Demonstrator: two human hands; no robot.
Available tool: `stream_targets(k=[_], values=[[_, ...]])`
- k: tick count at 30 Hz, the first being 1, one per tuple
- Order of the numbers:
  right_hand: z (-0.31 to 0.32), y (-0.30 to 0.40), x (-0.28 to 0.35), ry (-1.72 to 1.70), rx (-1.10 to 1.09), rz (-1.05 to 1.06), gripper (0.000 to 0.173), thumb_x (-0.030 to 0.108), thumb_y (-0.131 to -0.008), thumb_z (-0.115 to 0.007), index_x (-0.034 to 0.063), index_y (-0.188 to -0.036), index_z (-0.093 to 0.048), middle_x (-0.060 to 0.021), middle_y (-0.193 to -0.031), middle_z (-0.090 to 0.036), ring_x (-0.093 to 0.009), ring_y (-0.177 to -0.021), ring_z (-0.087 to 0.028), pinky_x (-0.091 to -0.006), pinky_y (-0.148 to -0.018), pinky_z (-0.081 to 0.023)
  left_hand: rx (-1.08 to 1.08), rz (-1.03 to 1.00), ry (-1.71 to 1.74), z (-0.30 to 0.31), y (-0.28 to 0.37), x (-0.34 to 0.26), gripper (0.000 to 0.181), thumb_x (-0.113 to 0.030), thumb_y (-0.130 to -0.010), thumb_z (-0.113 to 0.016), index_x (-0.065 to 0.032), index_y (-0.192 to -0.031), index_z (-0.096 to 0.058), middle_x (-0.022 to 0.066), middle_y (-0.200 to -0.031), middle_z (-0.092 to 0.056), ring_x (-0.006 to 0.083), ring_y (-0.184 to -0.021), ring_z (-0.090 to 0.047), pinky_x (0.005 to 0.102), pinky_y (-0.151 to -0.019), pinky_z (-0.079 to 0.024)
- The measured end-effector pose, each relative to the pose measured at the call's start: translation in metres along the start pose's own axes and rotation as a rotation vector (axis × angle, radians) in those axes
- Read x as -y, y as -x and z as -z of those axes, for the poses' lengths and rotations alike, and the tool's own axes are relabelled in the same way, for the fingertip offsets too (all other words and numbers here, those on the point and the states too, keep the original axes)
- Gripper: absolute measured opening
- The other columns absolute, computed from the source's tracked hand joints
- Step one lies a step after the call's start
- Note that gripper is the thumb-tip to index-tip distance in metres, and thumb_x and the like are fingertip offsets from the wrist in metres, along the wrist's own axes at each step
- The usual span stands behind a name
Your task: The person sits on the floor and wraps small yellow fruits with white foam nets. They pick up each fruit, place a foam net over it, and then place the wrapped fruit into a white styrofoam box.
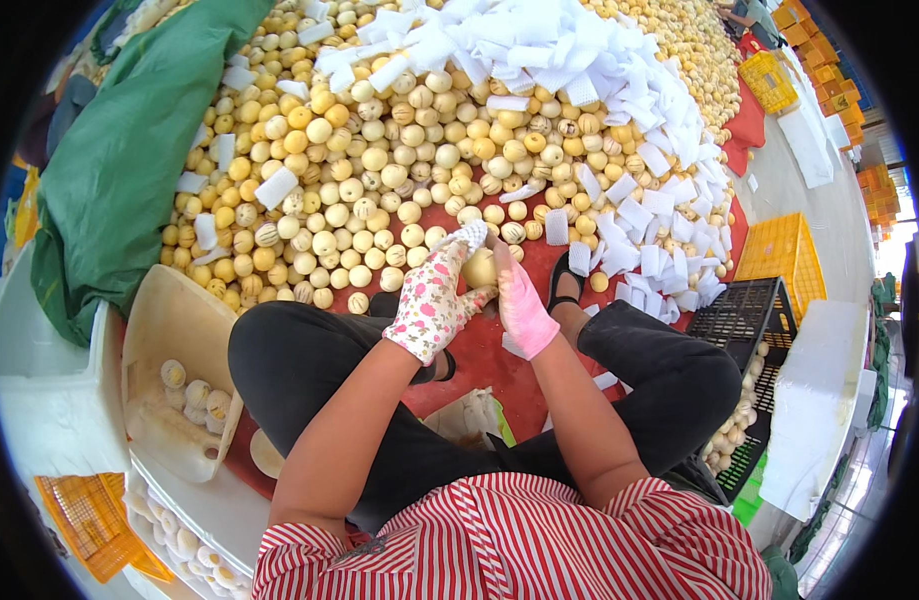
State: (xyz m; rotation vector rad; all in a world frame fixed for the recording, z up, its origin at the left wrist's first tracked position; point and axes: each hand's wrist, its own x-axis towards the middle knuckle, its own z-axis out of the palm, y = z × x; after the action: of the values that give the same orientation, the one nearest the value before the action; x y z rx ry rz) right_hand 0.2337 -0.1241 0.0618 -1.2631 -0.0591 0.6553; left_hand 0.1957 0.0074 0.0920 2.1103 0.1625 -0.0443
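Between my two gloved hands is a round yellow melon (pixel 479 268), in front of a large heap of similar melons. My left hand (pixel 433 296), in a white glove with pink flowers, holds a white foam net sleeve (pixel 470 234) at its fingertips, with its thumb under the melon. The melon's right side rests against the fingers of my right hand (pixel 521 300), in a pink glove. The sleeve is beside the melon's top; whether it touches the melon is hard to tell. More foam sleeves (pixel 534 45) lie piled on the heap (pixel 354 195).
A beige tub (pixel 170 315) at the left holds several sleeved melons (pixel 196 397). Green cloth (pixel 136 150) lies beyond it. On the right stand a black crate (pixel 737 307) and a yellow crate (pixel 786 251). Red sheeting (pixel 470 360) covers the floor. Another person (pixel 756 21) is partly visible, upper right.
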Motion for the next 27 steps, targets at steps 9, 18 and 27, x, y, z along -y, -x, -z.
stream_targets(k=[9, 18, 27], values=[[0.016, 0.032, 0.022, 0.078, 0.349, -0.341, 0.069, 0.067, -0.087, -0.026, 0.0140, -0.125, -0.048, -0.0005, -0.089, -0.059, -0.007, -0.067, -0.051, -0.0198, -0.052, -0.034, 0.242, 0.064, 1.186, 0.037, 0.056, -0.011, 0.072, -0.015, -0.072, -0.075, 0.0020, -0.130, -0.036, 0.0105, -0.118, -0.053, 0.0184, -0.106, -0.054, 0.0299, -0.089, -0.046], [-0.021, 0.057, 0.014, -0.465, 0.253, -0.059, 0.040, 0.024, -0.083, -0.059, 0.0069, -0.118, -0.047, -0.0033, -0.109, -0.053, -0.016, -0.095, -0.051, -0.0340, -0.081, -0.045, 0.201, 0.129, 0.832, 0.061, 0.073, -0.020, 0.077, -0.013, -0.076, -0.068, 0.0015, -0.138, -0.025, 0.0110, -0.108, -0.054, 0.0146, -0.086, -0.057, 0.0237, -0.069, -0.049], [-0.045, 0.086, 0.010, -0.123, 0.232, 0.046, 0.014, 0.023, -0.086, -0.052, 0.0090, -0.089, -0.053, -0.0003, -0.086, -0.051, -0.010, -0.074, -0.045, -0.0265, -0.070, -0.040, -0.143, 0.269, 0.263, 0.031, 0.108, 0.001, 0.078, -0.030, -0.062, -0.074, -0.0100, -0.130, -0.042, 0.0217, -0.109, -0.052, 0.0316, -0.105, -0.055, 0.0349, -0.090, -0.044]])
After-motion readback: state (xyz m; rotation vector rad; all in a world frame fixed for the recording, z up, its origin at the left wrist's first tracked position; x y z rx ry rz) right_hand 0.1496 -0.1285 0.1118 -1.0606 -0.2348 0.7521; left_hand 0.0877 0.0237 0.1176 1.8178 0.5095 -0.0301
